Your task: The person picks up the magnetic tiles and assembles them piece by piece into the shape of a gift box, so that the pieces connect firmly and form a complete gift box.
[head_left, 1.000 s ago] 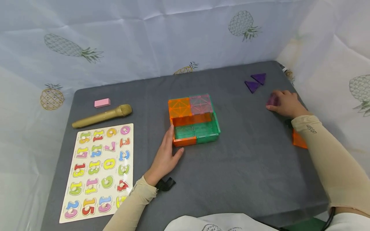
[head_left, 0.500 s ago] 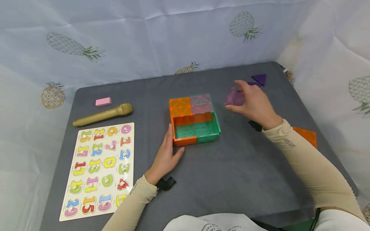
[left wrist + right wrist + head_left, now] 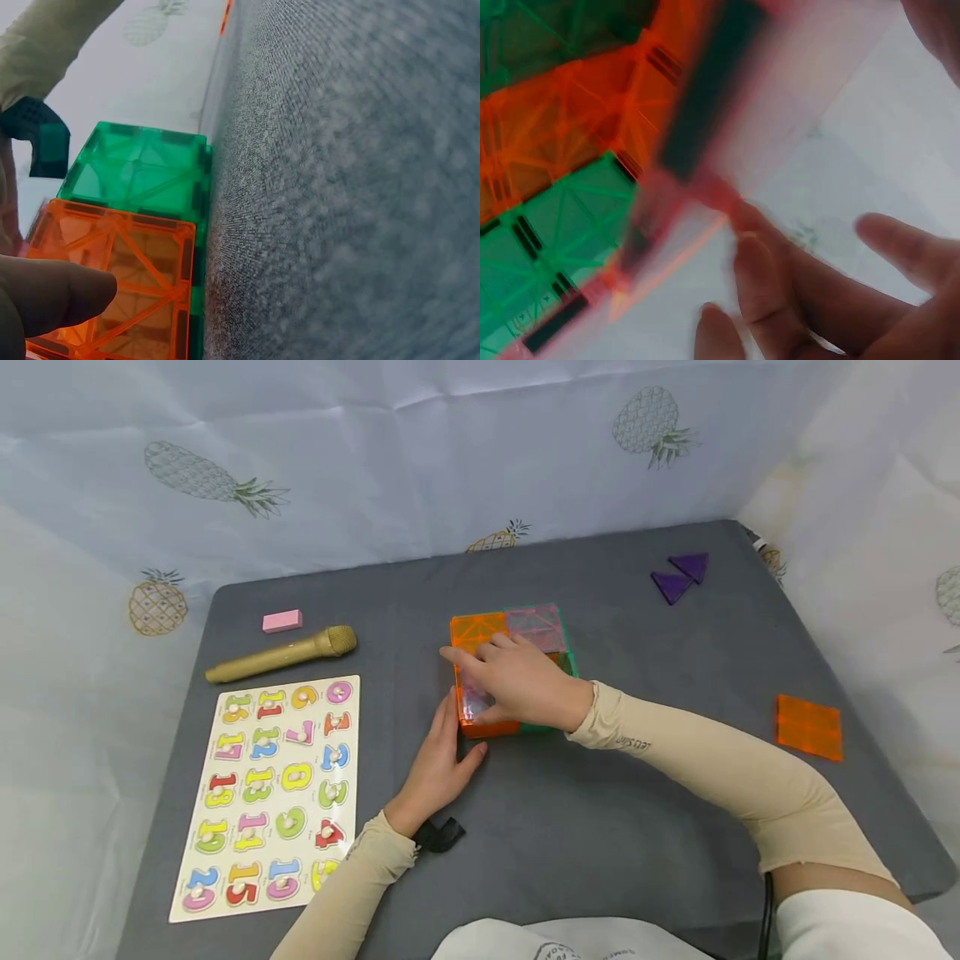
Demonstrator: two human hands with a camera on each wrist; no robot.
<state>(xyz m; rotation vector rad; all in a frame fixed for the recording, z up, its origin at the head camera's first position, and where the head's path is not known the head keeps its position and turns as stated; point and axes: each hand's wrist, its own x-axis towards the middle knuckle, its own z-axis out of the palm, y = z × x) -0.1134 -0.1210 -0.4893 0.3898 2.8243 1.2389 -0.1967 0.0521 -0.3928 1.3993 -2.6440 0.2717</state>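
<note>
A low box of translucent magnetic tiles (image 3: 491, 729) stands mid-table, with orange and green side walls (image 3: 135, 165). Its far half is covered by an orange tile (image 3: 474, 628) and a pink one (image 3: 543, 625). My left hand (image 3: 433, 768) lies along the box's left side, fingers fairly straight, thumb (image 3: 71, 292) at the front orange wall. Over the near left part of the box, my right hand (image 3: 525, 685) pinches a pink magnetic tile (image 3: 472, 702); the hand covers much of it. That tile looks tilted and blurred in the right wrist view.
A wooden number puzzle board (image 3: 266, 797) lies at left, below a gold microphone (image 3: 281, 656) and a pink block (image 3: 282, 621). Two purple triangles (image 3: 671, 585) lie at the back right. Near the right edge is a loose orange tile (image 3: 809, 727).
My right hand has lifted the pink tile off the table's right side and carried it left to the box. My left hand has stayed at the box.
</note>
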